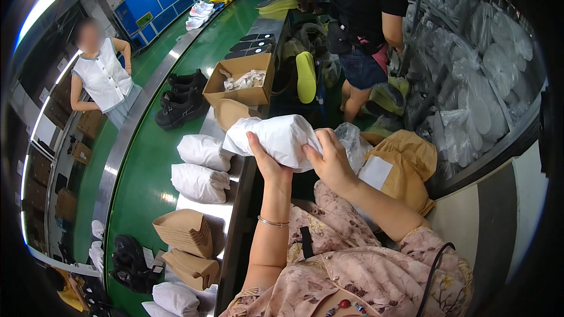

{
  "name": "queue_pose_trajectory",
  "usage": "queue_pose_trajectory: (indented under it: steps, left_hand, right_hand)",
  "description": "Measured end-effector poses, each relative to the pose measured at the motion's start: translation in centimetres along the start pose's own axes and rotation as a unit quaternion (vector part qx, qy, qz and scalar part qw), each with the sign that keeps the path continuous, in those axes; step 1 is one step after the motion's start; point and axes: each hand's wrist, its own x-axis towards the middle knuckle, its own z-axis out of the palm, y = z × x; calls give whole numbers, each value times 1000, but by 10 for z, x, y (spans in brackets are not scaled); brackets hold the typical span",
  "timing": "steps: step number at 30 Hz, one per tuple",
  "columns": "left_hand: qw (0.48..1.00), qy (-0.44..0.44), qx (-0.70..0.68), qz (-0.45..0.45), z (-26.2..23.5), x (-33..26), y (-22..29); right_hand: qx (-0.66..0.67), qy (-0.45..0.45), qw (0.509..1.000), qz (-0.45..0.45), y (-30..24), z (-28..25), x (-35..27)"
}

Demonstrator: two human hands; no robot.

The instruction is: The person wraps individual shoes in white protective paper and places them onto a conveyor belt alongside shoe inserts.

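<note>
Both my hands hold up a bundle wrapped in white tissue paper [276, 138] in front of me, above the edge of the green conveyor belt [150, 158]. My left hand [264, 158] grips it from below, thumb on the paper. My right hand [330, 158] clasps its right end. On the belt just left of the bundle lie two more white wrapped bundles [202, 151] [198, 182]. What is inside the paper is hidden.
An open cardboard box [241, 79] with crumpled paper stands farther along, black shoes [179, 108] beside it. Stacks of brown card inserts [187, 232] lie near me. One person stands across the belt at left, another at right by racks of bagged soles [470, 111].
</note>
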Motion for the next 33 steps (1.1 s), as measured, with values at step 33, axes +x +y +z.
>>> queue_pose_trajectory:
  steps: [33]
  left_hand:
    - [986, -114, -102, 62, 2, -9, 7]
  right_hand:
    - [648, -68, 654, 384, -4, 22, 11]
